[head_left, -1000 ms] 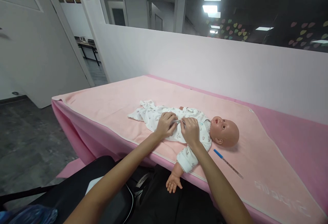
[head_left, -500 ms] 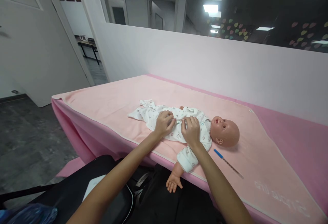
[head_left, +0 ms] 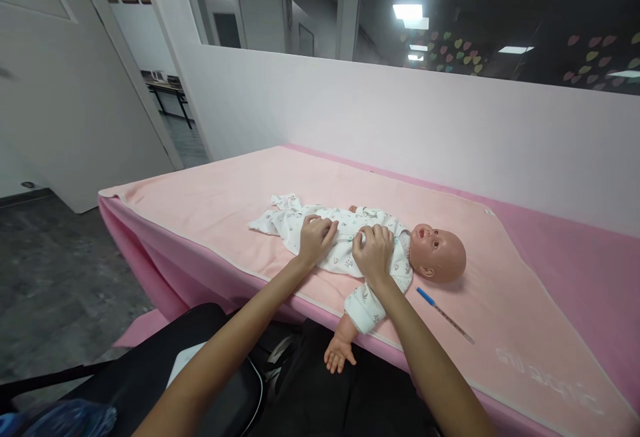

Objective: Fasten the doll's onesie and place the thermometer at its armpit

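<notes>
Left hand and right hand, both half curled, centre frame; whether either grips anything cannot be told. Doll directly beneath, long axis running across the pink-covered desk, head right of centre; right hand nearer the head. Against the earlier frame, the gap between hands is slightly wider

The bald baby doll lay on its back on a pink blanket, head to the right, near arm reaching past the blanket's edge. Its white outfit, sprinkled with small prints, had long sleeves.
</notes>
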Motion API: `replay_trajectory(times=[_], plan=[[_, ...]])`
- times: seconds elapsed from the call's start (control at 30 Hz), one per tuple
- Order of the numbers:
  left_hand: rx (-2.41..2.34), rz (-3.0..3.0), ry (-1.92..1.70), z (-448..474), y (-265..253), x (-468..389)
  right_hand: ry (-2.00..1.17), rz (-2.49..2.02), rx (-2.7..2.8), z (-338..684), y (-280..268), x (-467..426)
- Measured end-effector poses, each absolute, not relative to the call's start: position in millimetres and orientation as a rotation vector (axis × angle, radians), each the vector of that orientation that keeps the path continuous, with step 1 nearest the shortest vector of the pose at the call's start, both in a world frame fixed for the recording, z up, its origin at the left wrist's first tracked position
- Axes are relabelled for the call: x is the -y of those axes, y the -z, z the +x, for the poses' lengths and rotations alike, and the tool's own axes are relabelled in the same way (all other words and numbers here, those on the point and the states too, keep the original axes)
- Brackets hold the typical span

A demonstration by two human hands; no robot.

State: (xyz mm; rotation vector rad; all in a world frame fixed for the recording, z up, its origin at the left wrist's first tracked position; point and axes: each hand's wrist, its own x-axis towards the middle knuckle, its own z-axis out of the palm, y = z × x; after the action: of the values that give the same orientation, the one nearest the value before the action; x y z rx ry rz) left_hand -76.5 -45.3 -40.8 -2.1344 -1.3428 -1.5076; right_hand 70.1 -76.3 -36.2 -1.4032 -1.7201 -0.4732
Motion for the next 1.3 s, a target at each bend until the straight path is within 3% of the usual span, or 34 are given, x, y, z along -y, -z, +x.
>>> replay_trajectory(times=[0.67, 0.93, 1.3], plan=[[1.679, -1.934, 1.626, -78.4, 38.4, 46.4, 0.508, -1.46, 1.709, 71.1, 34.9, 74.7], [1.383, -2.327, 1.618, -80.0, 40.7, 53.4, 0.511, -1.474, 1.726, 71.7, 36.0, 74.4], [1.441, -2.214, 1.79, -79.2, 42.3, 51.3, 0.514, -1.455, 1.739, 71.8, 36.8, 74.4]])
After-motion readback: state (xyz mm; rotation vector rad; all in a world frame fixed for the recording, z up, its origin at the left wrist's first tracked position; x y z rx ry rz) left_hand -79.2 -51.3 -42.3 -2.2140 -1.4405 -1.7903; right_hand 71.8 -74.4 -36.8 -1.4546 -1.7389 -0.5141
